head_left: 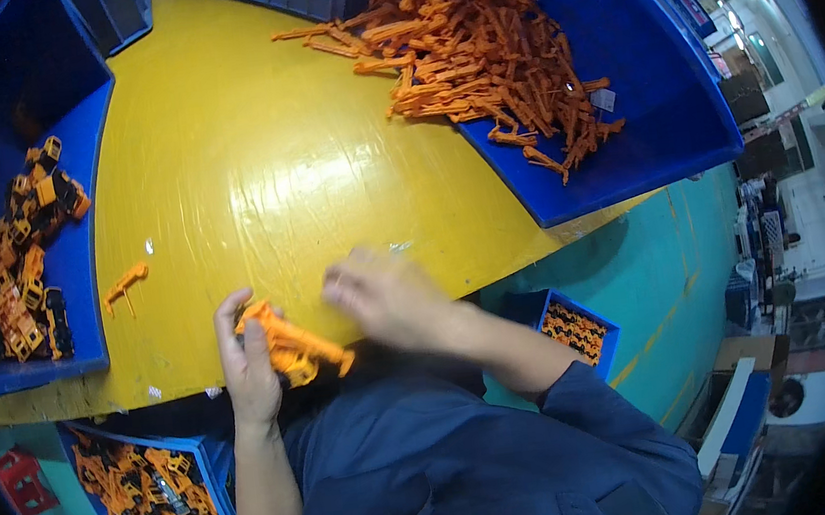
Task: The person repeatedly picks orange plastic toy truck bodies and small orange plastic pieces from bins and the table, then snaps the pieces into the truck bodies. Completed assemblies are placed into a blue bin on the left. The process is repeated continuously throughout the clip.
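Near the front edge of the yellow table, my left hand (pixel 252 370) grips an orange and yellow toy construction vehicle (pixel 292 347). A long orange arm on the toy points to the lower right. To the right of it, my right hand (pixel 376 296) hovers over the table edge, apart from the toy. Motion smears its fingers, so I cannot make out whether anything is in them. One loose orange arm piece (pixel 126 286) lies on the table to the left of my left hand.
The yellow table (pixel 252 164) carries a blue bin (pixel 633 63) heaped with orange arm pieces (pixel 481 49) at the right. At the left, another blue bin (pixel 80 252) contains toy vehicles (pixel 27 268). Lower down stand two blue crates of orange parts, a left crate (pixel 217 479) and a right crate (pixel 611 347).
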A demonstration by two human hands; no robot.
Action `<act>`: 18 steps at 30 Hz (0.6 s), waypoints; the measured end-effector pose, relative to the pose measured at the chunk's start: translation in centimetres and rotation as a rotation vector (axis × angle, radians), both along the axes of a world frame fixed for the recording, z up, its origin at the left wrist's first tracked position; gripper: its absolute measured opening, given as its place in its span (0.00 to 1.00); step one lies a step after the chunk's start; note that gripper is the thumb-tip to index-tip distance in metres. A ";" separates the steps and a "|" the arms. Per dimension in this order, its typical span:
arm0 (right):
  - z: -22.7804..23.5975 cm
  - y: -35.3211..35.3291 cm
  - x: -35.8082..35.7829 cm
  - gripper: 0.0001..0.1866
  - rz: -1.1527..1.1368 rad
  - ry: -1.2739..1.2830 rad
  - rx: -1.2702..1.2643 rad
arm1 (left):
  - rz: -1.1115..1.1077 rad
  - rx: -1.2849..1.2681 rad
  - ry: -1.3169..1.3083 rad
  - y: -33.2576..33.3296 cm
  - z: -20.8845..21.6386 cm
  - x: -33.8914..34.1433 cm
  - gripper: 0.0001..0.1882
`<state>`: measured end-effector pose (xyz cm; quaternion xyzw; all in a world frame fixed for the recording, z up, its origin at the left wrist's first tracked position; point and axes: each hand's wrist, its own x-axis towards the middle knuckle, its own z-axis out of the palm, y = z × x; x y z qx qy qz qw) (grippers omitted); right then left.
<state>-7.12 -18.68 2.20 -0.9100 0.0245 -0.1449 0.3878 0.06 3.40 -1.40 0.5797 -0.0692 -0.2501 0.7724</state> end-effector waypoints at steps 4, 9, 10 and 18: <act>0.8 -12.0 2.2 0.08 -0.456 0.062 -0.476 | -0.008 0.162 -0.094 3.2 0.3 -0.7 0.20; 0.7 -19.0 4.3 0.06 -0.545 -0.012 -0.806 | 0.031 0.229 0.042 9.4 1.6 -0.8 0.17; 0.5 -19.4 4.6 0.08 -0.528 -0.002 -0.833 | 0.006 0.382 -0.029 11.7 2.1 -0.6 0.16; 0.0 -20.8 5.9 0.06 -0.410 0.077 -0.856 | 0.587 1.591 0.023 36.0 0.2 -0.7 0.27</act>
